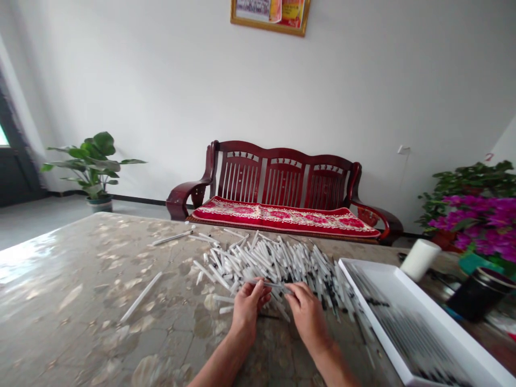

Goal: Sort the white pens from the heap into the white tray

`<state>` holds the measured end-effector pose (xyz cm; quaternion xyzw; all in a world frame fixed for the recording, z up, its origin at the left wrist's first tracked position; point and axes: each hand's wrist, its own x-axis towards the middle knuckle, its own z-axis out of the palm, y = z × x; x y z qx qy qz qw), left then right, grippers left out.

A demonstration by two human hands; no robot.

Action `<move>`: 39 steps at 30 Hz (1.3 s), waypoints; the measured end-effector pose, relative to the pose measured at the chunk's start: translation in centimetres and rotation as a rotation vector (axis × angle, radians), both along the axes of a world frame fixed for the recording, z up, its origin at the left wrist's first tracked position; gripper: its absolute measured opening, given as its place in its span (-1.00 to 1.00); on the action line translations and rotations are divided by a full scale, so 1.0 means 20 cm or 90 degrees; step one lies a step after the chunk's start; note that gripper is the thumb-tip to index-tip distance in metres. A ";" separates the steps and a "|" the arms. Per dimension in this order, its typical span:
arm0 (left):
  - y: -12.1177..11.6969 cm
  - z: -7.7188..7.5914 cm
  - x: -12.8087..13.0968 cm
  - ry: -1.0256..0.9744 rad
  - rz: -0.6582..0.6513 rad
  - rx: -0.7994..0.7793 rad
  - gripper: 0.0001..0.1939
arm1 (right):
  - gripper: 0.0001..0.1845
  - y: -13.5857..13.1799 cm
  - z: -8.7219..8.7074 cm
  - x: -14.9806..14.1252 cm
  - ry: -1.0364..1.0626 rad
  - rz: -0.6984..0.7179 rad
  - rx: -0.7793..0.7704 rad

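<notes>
- Room: a pale wall (161, 80) backs a dark red wooden bench (285, 167) with a patterned seat cloth (282, 215); a potted plant (97, 161) stands on the floor at the left.
- Table (161, 344): its broad, patterned top carries the work, with the loose tubes (258, 258) heaped beyond the hands, presumably so that any one is within easy reach.
- Left hand (246, 306): the grip is closed, thumb against fingers, on one end of the held tube (276, 285).
- Right hand (305, 307): the grip is likewise closed, pinching the opposite end; holding both ends probably keeps so slender a piece level and steady.
- Held tube: it lies crosswise between the hands, at the near edge of the heap; its finer details are too small to tell.
- White box (385, 277): it stands on the table to the right of the heap, with the boxed tubes (419, 333) side by side in it; the low walls seem to keep them together.
- Single tube (141, 296): it lies apart, left of the heap; no reason for its position is evident.
- Far right: a white roll (420, 259) and a black cup (481, 293) stand beyond the box.
</notes>
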<state>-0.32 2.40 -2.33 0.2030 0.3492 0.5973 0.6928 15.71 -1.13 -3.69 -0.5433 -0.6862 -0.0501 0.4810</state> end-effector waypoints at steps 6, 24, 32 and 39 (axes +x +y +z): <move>-0.01 0.01 0.01 0.012 0.003 -0.001 -0.46 | -0.74 0.00 -0.01 0.03 -0.021 -0.036 0.016; -0.05 0.01 0.00 0.024 0.011 -0.006 -0.47 | -0.73 0.01 -0.01 0.03 -0.053 0.019 0.061; -0.04 0.01 0.01 0.042 -0.011 0.002 -0.49 | -0.74 -0.01 0.01 0.02 -0.030 0.036 0.061; -0.08 0.03 0.02 0.078 -0.017 0.041 -0.51 | -0.69 -0.02 0.02 0.01 -0.029 0.037 0.012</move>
